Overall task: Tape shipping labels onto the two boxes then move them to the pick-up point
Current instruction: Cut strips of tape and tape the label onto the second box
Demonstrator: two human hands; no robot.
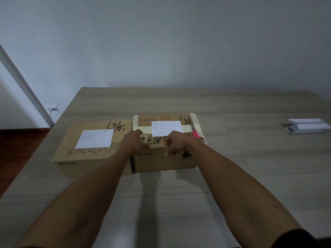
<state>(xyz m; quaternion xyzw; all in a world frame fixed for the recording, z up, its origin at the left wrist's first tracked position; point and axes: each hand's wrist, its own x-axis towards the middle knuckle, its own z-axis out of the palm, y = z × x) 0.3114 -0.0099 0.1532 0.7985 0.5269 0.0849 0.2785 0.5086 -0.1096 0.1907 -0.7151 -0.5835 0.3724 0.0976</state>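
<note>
Gripping what looks like a tape roll (143,136), both hands (136,140) hover over the right box (161,160).

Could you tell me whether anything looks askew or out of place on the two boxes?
The scissors lie on the right box near its right edge. The label on the left box sits slightly crooked.

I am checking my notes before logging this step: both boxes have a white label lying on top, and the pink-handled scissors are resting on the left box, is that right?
Not quite. The head view shows the pink-handled scissors resting on the right box, at its right edge, not on the left box. The rest stands: each box has a white label on top, the left label and the right label.
</note>
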